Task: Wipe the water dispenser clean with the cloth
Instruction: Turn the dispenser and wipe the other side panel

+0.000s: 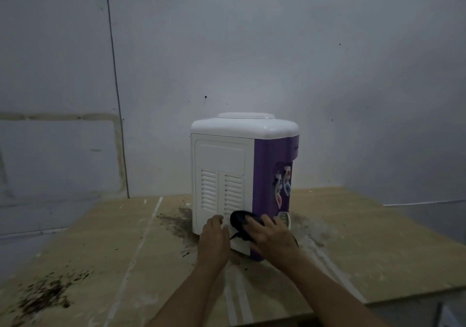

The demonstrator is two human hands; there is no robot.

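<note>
A white and purple water dispenser [227, 165] stands on a wooden table [365, 251], its vented white side turned toward me and its taps [282, 185] facing right. My right hand [272, 238] presses a dark cloth [239, 219] against the bottom of that white side, fingers curled over it. My left hand [213, 238] rests on the lower left part of the same panel with fingers fairly straight.
Dark crumbs and dirt [174, 223] lie scattered on the table around the dispenser's base, with another patch [48, 296] at the near left. A grey wall [252, 49] stands right behind. The table's right edge [413, 296] drops off nearby.
</note>
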